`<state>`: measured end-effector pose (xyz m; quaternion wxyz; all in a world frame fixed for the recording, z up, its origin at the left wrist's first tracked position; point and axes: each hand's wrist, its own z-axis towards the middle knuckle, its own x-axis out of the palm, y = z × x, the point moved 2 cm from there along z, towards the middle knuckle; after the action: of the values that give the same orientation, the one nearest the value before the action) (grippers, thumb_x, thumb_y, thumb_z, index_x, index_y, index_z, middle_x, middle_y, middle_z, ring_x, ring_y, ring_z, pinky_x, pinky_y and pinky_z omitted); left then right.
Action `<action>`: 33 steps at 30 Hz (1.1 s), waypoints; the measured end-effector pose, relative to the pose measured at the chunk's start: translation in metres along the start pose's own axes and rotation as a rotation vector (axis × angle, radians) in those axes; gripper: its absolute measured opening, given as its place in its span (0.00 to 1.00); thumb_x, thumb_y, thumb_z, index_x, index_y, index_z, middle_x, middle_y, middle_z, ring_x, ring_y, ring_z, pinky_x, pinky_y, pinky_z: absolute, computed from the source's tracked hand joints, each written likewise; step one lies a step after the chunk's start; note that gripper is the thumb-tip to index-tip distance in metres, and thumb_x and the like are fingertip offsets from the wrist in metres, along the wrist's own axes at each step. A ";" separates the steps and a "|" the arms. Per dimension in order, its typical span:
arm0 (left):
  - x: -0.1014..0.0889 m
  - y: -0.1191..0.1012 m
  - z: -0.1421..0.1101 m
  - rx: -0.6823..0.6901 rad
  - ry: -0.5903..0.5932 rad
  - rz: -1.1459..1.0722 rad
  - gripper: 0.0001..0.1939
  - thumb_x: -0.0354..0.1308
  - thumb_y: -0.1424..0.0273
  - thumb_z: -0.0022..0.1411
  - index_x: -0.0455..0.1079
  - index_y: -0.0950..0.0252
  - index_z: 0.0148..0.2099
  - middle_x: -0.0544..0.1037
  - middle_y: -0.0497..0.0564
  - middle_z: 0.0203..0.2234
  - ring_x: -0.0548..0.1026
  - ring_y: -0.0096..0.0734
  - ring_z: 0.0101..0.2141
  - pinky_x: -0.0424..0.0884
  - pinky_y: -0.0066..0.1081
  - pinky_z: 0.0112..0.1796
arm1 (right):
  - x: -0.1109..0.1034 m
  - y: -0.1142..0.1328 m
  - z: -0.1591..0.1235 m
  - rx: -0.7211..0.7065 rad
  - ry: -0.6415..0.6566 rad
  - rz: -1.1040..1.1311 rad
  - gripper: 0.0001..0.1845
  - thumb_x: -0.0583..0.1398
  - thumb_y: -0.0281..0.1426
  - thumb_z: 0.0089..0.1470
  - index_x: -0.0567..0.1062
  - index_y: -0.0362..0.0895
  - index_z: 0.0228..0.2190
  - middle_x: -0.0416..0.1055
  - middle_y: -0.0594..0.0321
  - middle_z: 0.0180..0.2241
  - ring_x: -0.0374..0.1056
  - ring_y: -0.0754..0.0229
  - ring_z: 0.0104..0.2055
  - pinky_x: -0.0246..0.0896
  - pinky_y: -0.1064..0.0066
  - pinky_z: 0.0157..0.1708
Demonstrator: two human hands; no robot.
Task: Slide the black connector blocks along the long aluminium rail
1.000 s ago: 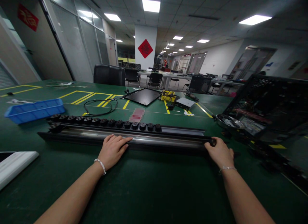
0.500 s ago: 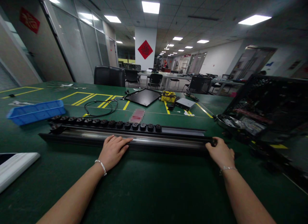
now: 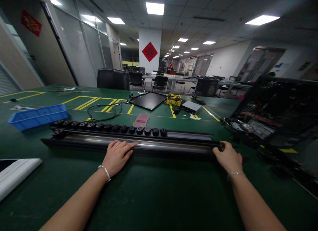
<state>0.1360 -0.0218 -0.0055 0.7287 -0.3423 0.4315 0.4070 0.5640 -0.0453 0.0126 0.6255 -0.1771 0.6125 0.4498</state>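
Practically nothing on the worktop [image 3: 159,198] has been moved since the earlier frame; only the view is shifted slightly, and both hands are kept in place.

Black channel [image 3: 159,147] is laid crosswise in front, with its bright inner face turned up. Row of black blocks [image 3: 123,128] is carried on the strip [image 3: 190,135] just behind; whether strip and channel are joined can't be told.

Left hand [image 3: 118,155]: opened, fingers spread, laid on the channel's near edge left of centre; nothing is seen enclosed. Right hand [image 3: 230,155]: curled, channel's right end apparently pinched between thumb and fingers. Small dark round part [image 3: 221,146] is seen there; separate or attached, unclear.

Risk: channel is only pressed by the left, so it could be pivoted or slid if the right end were pulled harder. Blocks could then be knocked by the channel, if loose. Blue tray [image 3: 38,117] could be nudged by a swung left end. Metal bowl [image 3: 226,125] and dark case [image 3: 280,105] could be caught if the right end were swung backward.
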 end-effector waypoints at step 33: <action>0.001 0.001 0.000 -0.007 0.017 0.006 0.16 0.46 0.65 0.63 0.65 0.49 0.52 0.74 0.44 0.31 0.70 0.31 0.38 0.52 0.41 0.50 | -0.001 -0.004 0.003 0.006 0.009 -0.012 0.26 0.49 0.39 0.48 0.64 0.42 0.48 0.69 0.51 0.44 0.64 0.49 0.48 0.52 0.55 0.50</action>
<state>0.1357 -0.0209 -0.0063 0.7225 -0.3469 0.4375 0.4078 0.5685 -0.0454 0.0125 0.6260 -0.1810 0.6155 0.4433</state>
